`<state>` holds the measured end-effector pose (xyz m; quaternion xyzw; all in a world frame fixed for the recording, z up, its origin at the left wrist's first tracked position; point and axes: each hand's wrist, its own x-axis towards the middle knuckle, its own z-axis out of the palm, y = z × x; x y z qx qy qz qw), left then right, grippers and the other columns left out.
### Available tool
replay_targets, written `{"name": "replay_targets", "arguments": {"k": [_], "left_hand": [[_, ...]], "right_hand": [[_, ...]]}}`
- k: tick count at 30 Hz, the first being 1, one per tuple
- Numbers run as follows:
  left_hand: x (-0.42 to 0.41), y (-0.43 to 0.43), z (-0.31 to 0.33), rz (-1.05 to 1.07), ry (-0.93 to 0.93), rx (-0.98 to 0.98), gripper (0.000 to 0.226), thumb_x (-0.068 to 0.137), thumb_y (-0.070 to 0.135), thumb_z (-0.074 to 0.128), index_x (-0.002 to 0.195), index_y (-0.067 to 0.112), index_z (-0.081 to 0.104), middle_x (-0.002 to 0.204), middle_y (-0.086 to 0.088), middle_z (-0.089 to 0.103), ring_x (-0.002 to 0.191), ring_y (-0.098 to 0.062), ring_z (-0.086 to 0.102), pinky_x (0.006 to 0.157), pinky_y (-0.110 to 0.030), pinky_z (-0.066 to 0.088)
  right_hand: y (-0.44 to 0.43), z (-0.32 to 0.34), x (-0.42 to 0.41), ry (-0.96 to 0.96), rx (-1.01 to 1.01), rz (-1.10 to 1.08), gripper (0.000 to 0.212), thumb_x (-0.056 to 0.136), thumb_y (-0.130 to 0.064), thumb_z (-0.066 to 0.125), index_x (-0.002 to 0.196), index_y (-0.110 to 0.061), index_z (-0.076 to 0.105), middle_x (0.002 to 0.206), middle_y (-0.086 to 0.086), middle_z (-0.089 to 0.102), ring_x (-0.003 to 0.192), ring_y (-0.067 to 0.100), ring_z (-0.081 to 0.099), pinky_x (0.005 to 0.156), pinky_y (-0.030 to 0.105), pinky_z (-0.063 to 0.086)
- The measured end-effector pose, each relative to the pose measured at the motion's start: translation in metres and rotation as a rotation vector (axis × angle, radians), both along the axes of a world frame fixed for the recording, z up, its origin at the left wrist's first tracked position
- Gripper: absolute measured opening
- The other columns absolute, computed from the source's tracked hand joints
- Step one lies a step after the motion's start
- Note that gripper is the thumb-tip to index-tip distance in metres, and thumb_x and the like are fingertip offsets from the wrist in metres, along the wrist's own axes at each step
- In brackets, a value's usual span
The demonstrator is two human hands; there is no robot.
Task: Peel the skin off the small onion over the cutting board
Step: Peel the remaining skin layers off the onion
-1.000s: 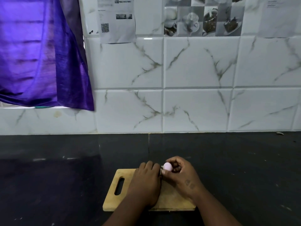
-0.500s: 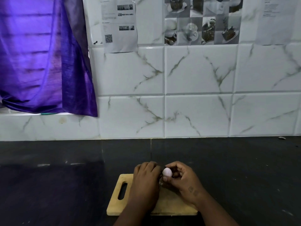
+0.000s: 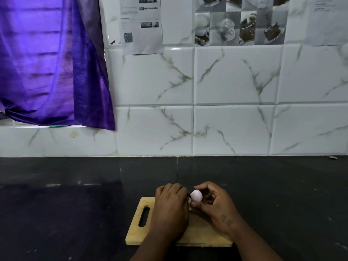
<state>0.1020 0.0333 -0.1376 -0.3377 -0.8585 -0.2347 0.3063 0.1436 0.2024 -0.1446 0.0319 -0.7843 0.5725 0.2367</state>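
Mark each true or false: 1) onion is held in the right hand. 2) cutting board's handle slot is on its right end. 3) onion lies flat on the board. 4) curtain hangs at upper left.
1) True: the right hand grips the onion, with the left hand against it.
2) False: the cutting board has its slot at the left end.
3) False: it is held in the fingers, above the board.
4) True: the purple curtain hangs there.
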Motion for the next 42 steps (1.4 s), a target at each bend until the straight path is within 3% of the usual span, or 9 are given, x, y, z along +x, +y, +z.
{"name": "replay_targets", "arguments": {"k": [6,10,17,23,28,33,35,38,42], "left_hand": [[-0.0042,-0.0033,0.0005,0.063,-0.068,0.115,0.028,0.099,0.042,0.036,0.105,0.037,0.063,0.107,0.018,0.061,0.101,-0.005,0.053,0.094,-0.027,0.038],[-0.0060,-0.0025,-0.0028,-0.017,-0.121,0.009,0.027,0.104,0.039,0.040,0.126,0.037,0.054,0.129,0.018,0.054,0.118,-0.007,0.046,0.102,-0.026,0.029],[-0.0050,-0.0022,0.0016,-0.041,-0.152,-0.042,0.013,0.101,0.033,0.041,0.110,0.037,0.048,0.114,0.016,0.048,0.102,-0.007,0.041,0.100,-0.029,0.032],[-0.0039,-0.0026,0.0057,-0.029,-0.162,-0.061,0.028,0.094,0.046,0.014,0.099,0.038,0.040,0.105,0.018,0.035,0.094,-0.006,0.035,0.094,-0.029,0.031],[-0.0066,-0.0011,0.0031,0.017,-0.190,-0.013,0.012,0.106,0.038,0.031,0.098,0.041,0.040,0.103,0.018,0.041,0.094,-0.006,0.037,0.093,-0.028,0.031],[-0.0057,-0.0024,0.0017,-0.058,-0.167,0.017,0.041,0.095,0.045,0.020,0.117,0.040,0.053,0.117,0.021,0.051,0.105,-0.003,0.042,0.095,-0.027,0.029],[-0.0043,-0.0032,0.0029,-0.076,-0.176,0.013,0.039,0.094,0.047,0.019,0.113,0.040,0.052,0.113,0.021,0.050,0.102,-0.002,0.041,0.095,-0.026,0.029],[-0.0031,-0.0041,0.0050,-0.063,-0.187,0.037,0.009,0.102,0.039,0.033,0.100,0.041,0.042,0.102,0.020,0.043,0.093,-0.004,0.038,0.093,-0.027,0.030],[-0.0010,-0.0032,0.0064,-0.070,-0.164,0.048,0.012,0.104,0.033,0.041,0.095,0.040,0.036,0.097,0.018,0.041,0.089,-0.005,0.038,0.091,-0.028,0.031]], "right_hand": [[-0.0003,0.0010,-0.0002,0.027,0.018,-0.042,0.036,0.070,-0.012,0.092,0.098,-0.027,0.074,0.098,-0.008,0.078,0.090,0.010,0.074,0.078,0.030,0.061],[-0.0019,0.0003,-0.0004,0.021,-0.050,-0.013,0.038,0.068,-0.011,0.092,0.099,-0.025,0.075,0.099,0.003,0.079,0.095,0.023,0.075,0.083,0.047,0.065],[-0.0053,0.0021,0.0013,0.009,-0.023,0.024,0.039,0.068,-0.004,0.090,0.097,-0.025,0.075,0.100,-0.001,0.078,0.097,0.021,0.074,0.077,0.035,0.065],[-0.0065,0.0057,0.0040,0.088,0.016,-0.011,0.041,0.069,-0.006,0.091,0.098,-0.030,0.074,0.104,-0.006,0.077,0.097,0.013,0.074,0.081,0.030,0.062],[-0.0048,0.0069,0.0018,0.120,-0.127,-0.002,0.044,0.068,0.008,0.089,0.102,-0.012,0.072,0.101,0.001,0.080,0.092,0.015,0.077,0.073,0.021,0.061],[-0.0042,0.0048,-0.0013,0.091,-0.144,0.019,0.042,0.068,0.010,0.088,0.101,-0.007,0.069,0.096,0.003,0.081,0.087,0.012,0.078,0.072,0.022,0.061],[-0.0034,0.0042,-0.0018,0.082,-0.141,0.026,0.041,0.068,0.010,0.088,0.100,-0.007,0.069,0.096,0.002,0.081,0.086,0.013,0.078,0.071,0.022,0.061],[-0.0035,0.0038,-0.0016,0.075,-0.135,0.034,0.042,0.067,0.011,0.088,0.099,-0.007,0.069,0.093,0.003,0.081,0.083,0.012,0.078,0.069,0.022,0.061],[-0.0046,0.0037,-0.0014,0.064,-0.135,0.035,0.041,0.067,0.014,0.087,0.098,-0.005,0.069,0.088,0.002,0.081,0.081,0.011,0.077,0.067,0.021,0.060]]}}
